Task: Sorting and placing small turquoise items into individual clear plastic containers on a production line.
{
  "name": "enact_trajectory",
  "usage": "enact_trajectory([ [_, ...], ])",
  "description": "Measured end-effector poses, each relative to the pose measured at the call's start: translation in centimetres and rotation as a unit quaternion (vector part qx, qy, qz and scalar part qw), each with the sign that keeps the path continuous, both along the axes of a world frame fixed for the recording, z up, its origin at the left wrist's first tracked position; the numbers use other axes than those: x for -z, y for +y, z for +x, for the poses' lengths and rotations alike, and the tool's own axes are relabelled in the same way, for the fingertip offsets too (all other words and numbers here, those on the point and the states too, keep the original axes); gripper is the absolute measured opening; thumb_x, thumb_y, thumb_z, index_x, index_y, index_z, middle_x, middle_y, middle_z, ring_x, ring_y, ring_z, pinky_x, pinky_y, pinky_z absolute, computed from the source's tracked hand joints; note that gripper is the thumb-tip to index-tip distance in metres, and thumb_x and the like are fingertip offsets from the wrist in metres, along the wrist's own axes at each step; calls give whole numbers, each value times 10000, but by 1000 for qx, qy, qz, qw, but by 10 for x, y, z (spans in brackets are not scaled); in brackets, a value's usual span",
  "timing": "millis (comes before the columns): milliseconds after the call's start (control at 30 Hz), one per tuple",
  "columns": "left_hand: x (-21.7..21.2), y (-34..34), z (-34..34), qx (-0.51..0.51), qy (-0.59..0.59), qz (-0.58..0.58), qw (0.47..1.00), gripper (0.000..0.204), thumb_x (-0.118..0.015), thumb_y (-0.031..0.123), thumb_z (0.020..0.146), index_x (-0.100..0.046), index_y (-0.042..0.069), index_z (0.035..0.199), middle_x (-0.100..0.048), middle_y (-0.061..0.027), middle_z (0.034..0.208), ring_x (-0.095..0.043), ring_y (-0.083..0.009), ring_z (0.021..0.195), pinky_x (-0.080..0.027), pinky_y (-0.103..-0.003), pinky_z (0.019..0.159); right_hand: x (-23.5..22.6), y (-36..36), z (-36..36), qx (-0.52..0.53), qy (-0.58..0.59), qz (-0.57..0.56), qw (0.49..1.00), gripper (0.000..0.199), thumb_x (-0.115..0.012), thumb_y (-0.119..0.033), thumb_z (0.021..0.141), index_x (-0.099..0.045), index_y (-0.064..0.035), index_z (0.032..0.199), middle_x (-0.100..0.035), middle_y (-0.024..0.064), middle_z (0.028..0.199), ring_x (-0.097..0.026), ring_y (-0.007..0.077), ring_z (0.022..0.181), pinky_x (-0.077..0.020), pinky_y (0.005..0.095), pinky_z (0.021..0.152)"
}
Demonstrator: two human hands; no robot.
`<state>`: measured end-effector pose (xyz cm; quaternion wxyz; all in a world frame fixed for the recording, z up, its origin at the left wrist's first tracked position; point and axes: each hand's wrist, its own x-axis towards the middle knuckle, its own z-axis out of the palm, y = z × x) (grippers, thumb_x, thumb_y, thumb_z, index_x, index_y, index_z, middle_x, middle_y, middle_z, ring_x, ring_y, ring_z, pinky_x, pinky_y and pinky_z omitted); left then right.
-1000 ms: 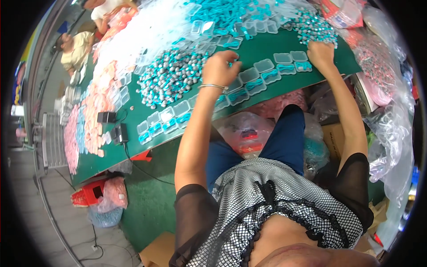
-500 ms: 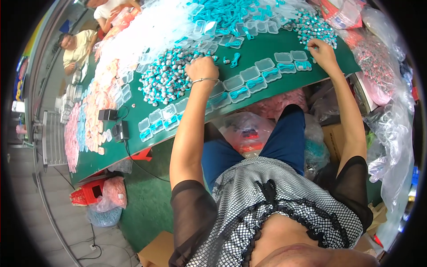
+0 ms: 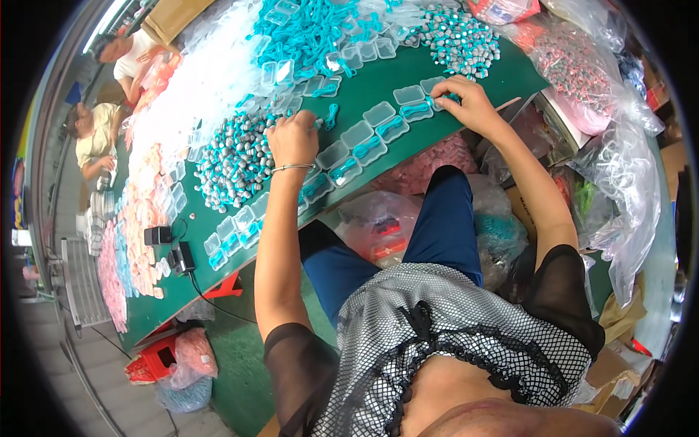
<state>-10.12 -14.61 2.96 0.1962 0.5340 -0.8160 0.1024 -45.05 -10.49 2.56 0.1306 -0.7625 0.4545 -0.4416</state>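
Though neither grip can be told, the left hand [image 3: 294, 140] is beside beads [image 3: 231, 156], upper left; the right hand [image 3: 464, 104], upper right, should avoid tipping its box [image 3: 430, 84].

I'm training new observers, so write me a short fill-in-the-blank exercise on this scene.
The person's ____ hand is at the right end of the row of clear boxes.
A bracelet circles the ____ wrist.
The tabletop is coloured ____.
The boxes' lids stand ____.

Missing words: right; left; green; open.

Turquoise cords [image 3: 295, 45], green table [image 3: 389, 75], black-white latticed blouse [image 3: 375, 317]
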Motion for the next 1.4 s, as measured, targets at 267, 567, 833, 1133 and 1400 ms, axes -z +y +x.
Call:
enact_trajectory([
  [267,-3,7,-117,236,169,-12,957,163,-712,72,671,-615,110,795,-660,-31,769,-601,-274,736,-460,-396,640,22,2,12,18,101,-57,993,106,-668,-125,771,-634,-112,871,-632,1,847,-565,199,890,-374,358,792],
  [567,18,0,-143,233,121,45,964,68,-679,103,701,-663,139,758,-650,-44,754,-599,-251,802,-420,-395,667,24,4,19,34,139,-104,984,94,-665,-108,755,-636,-122,842,-611,-12,880,-546,191,927,-359,359,813],
  [833,14,3,-145,174,113,68,976,39,-680,139,708,-707,158,731,-635,-50,802,-606,-259,851,-442,-402,687,21,6,21,79,166,-94,979,89,-689,-131,728,-646,-134,806,-568,-18,913,-515,205,982,-356,384,823],
  [1133,12,3,-145,166,104,82,977,46,-676,149,695,-702,154,732,-626,-60,851,-603,-261,876,-448,-404,701,22,0,20,78,145,-34,986,95,-704,-158,710,-650,-140,786,-582,-26,957,-518,208,1002,-363,399,834],
  [1400,6,8,-143,172,126,80,974,186,-721,171,704,-683,152,885,-629,-55,909,-593,-281,936,-451,-418,750,16,7,22,91,148,-50,983,99,-707,-168,718,-666,-144,806,-588,-26,937,-529,199,975,-350,406,847],
])
